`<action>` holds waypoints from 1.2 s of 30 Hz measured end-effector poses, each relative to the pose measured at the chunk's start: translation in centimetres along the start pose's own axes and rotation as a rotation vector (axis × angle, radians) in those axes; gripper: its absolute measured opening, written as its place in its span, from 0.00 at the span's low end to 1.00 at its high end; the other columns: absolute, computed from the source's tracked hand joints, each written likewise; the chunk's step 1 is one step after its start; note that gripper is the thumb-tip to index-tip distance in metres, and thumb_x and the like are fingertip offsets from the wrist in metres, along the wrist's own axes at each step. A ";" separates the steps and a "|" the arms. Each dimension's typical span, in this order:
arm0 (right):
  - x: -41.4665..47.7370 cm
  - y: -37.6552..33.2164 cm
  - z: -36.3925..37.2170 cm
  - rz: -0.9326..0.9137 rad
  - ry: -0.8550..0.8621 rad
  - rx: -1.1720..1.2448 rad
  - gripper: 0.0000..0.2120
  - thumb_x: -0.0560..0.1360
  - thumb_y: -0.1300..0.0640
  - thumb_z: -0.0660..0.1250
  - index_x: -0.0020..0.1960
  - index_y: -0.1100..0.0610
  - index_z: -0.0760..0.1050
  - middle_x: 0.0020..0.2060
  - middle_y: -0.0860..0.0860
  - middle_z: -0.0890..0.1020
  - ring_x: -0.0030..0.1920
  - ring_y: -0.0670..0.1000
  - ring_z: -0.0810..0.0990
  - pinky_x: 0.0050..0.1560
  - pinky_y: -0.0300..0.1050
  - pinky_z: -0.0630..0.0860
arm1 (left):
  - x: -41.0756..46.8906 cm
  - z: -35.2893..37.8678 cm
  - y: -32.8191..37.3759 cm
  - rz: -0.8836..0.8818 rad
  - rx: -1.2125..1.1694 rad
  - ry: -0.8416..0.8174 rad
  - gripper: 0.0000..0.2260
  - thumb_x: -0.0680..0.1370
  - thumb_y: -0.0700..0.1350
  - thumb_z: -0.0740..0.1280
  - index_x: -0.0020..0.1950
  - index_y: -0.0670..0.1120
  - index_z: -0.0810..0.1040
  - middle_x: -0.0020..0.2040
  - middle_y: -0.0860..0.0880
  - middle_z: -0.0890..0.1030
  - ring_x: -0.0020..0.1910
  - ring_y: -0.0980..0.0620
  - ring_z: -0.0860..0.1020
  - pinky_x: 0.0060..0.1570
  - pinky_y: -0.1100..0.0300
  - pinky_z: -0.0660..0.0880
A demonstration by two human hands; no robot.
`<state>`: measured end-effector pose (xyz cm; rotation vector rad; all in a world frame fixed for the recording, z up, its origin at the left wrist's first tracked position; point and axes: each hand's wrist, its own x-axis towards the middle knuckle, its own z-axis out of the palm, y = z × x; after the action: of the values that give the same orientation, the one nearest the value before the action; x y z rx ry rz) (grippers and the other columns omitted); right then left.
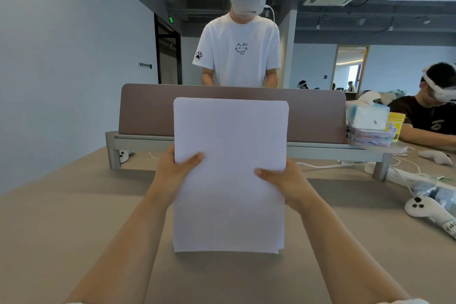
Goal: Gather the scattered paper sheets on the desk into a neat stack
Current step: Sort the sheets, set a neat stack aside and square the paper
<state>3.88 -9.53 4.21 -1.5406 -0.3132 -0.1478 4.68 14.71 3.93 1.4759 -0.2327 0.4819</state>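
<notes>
A stack of white paper sheets [230,131] stands upright in the middle of the view, its lower edge down at the beige desk [74,217]. My left hand [172,170] grips the stack's left edge, thumb on the front. My right hand [283,180] grips the right edge the same way. The sheets' edges are slightly uneven at the top and at the bottom right corner. No loose sheets show elsewhere on the desk.
A brown divider panel [148,111] on a grey rail crosses the desk behind the stack. At the right lie a white controller [419,206], cables, a power strip, and a tissue box [367,116]. One person stands behind the divider; another sits at the right.
</notes>
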 end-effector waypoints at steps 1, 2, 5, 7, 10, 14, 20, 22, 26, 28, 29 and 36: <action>0.1 0.0 0.2 -0.015 0.027 0.015 0.15 0.70 0.66 0.72 0.54 0.55 0.78 0.51 0.54 0.84 0.51 0.56 0.83 0.52 0.54 0.80 | 0.0 0.3 0.0 0.031 -0.004 0.016 0.32 0.58 0.57 0.76 0.59 0.44 0.78 0.51 0.49 0.84 0.49 0.49 0.83 0.40 0.61 0.79; 0.2 -0.1 0.4 -0.027 0.064 0.025 0.14 0.70 0.67 0.72 0.52 0.54 0.78 0.49 0.53 0.84 0.49 0.55 0.83 0.52 0.53 0.80 | 0.0 0.5 0.1 0.062 0.006 0.035 0.31 0.59 0.57 0.75 0.58 0.45 0.78 0.51 0.50 0.84 0.48 0.51 0.83 0.41 0.60 0.79; 0.9 -0.2 1.0 -0.071 0.215 -0.007 0.11 0.72 0.66 0.70 0.48 0.52 0.76 0.43 0.48 0.82 0.45 0.53 0.82 0.49 0.50 0.79 | 0.1 1.4 0.2 0.137 0.068 0.114 0.29 0.61 0.59 0.74 0.58 0.47 0.78 0.52 0.51 0.83 0.50 0.52 0.82 0.46 0.56 0.79; 1.2 0.0 1.3 -0.091 0.267 -0.013 0.11 0.72 0.65 0.70 0.45 0.49 0.75 0.42 0.47 0.82 0.44 0.53 0.81 0.49 0.50 0.79 | 0.1 1.9 0.0 0.153 0.112 0.156 0.28 0.63 0.58 0.75 0.59 0.47 0.78 0.53 0.51 0.82 0.51 0.51 0.81 0.48 0.54 0.78; 1.0 0.8 0.6 -0.083 0.215 -0.018 0.11 0.71 0.63 0.72 0.45 0.49 0.76 0.43 0.47 0.83 0.43 0.50 0.82 0.46 0.47 0.80 | 0.6 1.4 -1.0 0.103 0.107 0.077 0.31 0.62 0.56 0.78 0.60 0.46 0.75 0.54 0.50 0.82 0.51 0.51 0.81 0.47 0.56 0.78; 0.6 3.9 -1.4 0.090 0.022 -0.004 0.21 0.67 0.57 0.76 0.58 0.55 0.78 0.52 0.52 0.84 0.52 0.54 0.83 0.53 0.53 0.80 | 0.4 -1.1 -3.8 -0.111 0.021 -0.173 0.44 0.54 0.60 0.81 0.65 0.45 0.71 0.59 0.47 0.81 0.55 0.48 0.81 0.50 0.50 0.79; 0.3 6.5 -1.4 0.133 0.008 -0.019 0.28 0.60 0.53 0.77 0.59 0.57 0.78 0.53 0.52 0.84 0.54 0.55 0.82 0.57 0.55 0.78 | -0.8 -1.3 -5.8 -0.091 -0.011 -0.287 0.31 0.62 0.53 0.78 0.63 0.51 0.73 0.57 0.53 0.82 0.55 0.52 0.81 0.45 0.62 0.79; 0.4 6.7 -1.6 0.122 -0.005 -0.005 0.28 0.62 0.52 0.77 0.60 0.56 0.77 0.53 0.52 0.84 0.54 0.54 0.83 0.57 0.54 0.78 | -0.7 -1.7 -5.8 -0.108 -0.043 -0.281 0.39 0.59 0.58 0.78 0.66 0.48 0.71 0.59 0.51 0.81 0.55 0.53 0.81 0.46 0.61 0.78; 0.0 7.4 -0.9 0.103 -0.035 0.039 0.27 0.64 0.52 0.75 0.62 0.53 0.75 0.54 0.51 0.83 0.54 0.53 0.83 0.54 0.51 0.79 | -1.1 -1.1 -6.2 -0.199 -0.036 -0.260 0.35 0.64 0.70 0.68 0.64 0.51 0.72 0.57 0.51 0.82 0.53 0.53 0.82 0.44 0.60 0.79; 0.0 7.6 -0.8 0.107 -0.022 0.083 0.27 0.65 0.52 0.75 0.62 0.53 0.74 0.54 0.51 0.83 0.54 0.53 0.82 0.47 0.45 0.80 | -1.4 -0.5 -6.2 -0.280 -0.143 -0.187 0.30 0.74 0.70 0.51 0.57 0.49 0.76 0.45 0.50 0.84 0.42 0.52 0.82 0.36 0.61 0.77; 0.0 7.7 -0.9 0.107 -0.009 0.111 0.26 0.66 0.53 0.75 0.63 0.54 0.73 0.55 0.51 0.83 0.54 0.53 0.82 0.44 0.43 0.80 | -1.2 -0.7 -6.5 -0.325 -0.203 -0.121 0.33 0.76 0.69 0.43 0.54 0.49 0.78 0.42 0.48 0.83 0.39 0.50 0.80 0.34 0.60 0.75; -0.3 8.9 0.0 0.045 0.154 0.137 0.14 0.71 0.64 0.71 0.53 0.53 0.76 0.47 0.49 0.84 0.46 0.52 0.83 0.47 0.47 0.81 | -1.7 1.9 -6.9 -0.311 -0.147 0.090 0.26 0.82 0.58 0.46 0.53 0.48 0.81 0.48 0.52 0.84 0.51 0.53 0.81 0.48 0.60 0.74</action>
<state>6.16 -9.27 -4.36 -1.3910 -0.1633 -0.2040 6.51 12.44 -2.83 1.3139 0.0333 0.2717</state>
